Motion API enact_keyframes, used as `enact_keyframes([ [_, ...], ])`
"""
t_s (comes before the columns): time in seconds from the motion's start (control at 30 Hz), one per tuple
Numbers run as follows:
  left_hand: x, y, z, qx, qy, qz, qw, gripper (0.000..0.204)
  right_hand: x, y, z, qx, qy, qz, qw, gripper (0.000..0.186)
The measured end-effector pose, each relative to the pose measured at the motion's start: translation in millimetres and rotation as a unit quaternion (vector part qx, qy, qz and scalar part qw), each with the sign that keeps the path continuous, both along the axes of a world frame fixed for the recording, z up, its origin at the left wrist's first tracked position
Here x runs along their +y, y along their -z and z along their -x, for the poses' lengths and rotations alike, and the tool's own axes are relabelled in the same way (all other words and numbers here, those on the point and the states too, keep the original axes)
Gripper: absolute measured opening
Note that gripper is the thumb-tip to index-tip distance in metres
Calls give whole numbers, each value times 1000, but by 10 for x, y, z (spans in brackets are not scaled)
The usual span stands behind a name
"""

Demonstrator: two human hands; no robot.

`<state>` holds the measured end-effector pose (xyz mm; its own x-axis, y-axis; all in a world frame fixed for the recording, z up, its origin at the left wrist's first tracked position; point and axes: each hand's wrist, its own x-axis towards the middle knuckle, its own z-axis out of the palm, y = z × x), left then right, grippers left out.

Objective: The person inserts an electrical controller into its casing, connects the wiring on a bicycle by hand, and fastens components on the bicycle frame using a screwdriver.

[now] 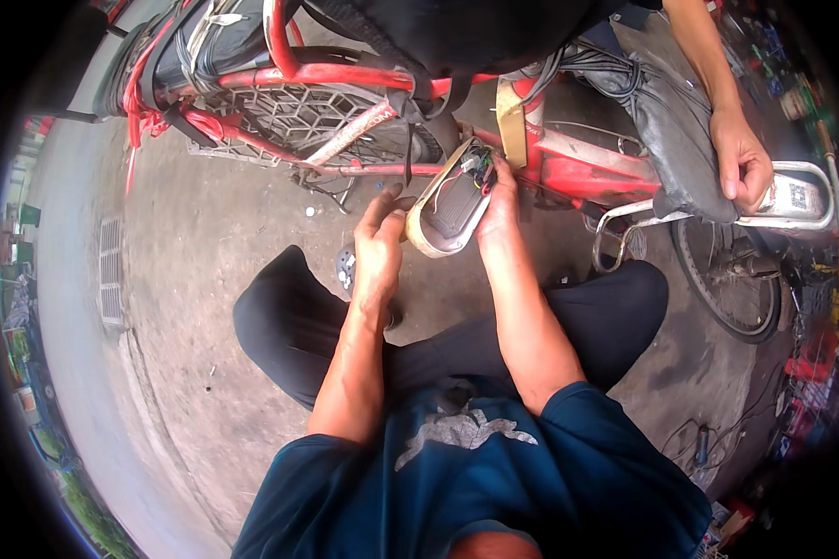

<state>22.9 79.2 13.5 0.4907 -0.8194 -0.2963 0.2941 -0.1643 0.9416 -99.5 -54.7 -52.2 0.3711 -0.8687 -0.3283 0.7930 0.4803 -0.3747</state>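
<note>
My right hand [501, 200] grips the right side of a long, rounded controller case [438, 238] with a cream-yellow rim. Inside the case lies a grey ribbed block [456, 207], and several coloured wires [477, 166] bunch at its far end. To the left of the case is my left hand [379, 244], its fingers bent and apart beside the rim; whether a fingertip touches it, I cannot tell. Just beyond the case stands a red bicycle frame [345, 73] with a yellowish strip [510, 126] on its upright part.
Another person's hand [744, 168] rests on a grey cover [671, 130] over the bicycle, at the right. A wheel [732, 279] and a white tubular rack [615, 238] are below it. A floor grate [111, 270] lies at the left, and a cable with a dark handle [702, 447] at lower right.
</note>
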Motion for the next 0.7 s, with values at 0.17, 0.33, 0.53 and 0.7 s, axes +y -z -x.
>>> enact_keyframes([
  [0.17,69,-186,49,49,57,148,986,69,-9,-121,-112,-30,-15,-34,999,48],
  [0.33,-88,-191,209,-80,58,163,982,97,-4,-321,-245,0,23,4,1000,49],
  [0.53,-218,-178,320,-178,24,177,968,86,13,-426,-229,14,14,-46,999,53],
  [0.7,-281,-207,268,-230,-9,87,969,73,69,-222,-249,-5,37,-19,999,54],
])
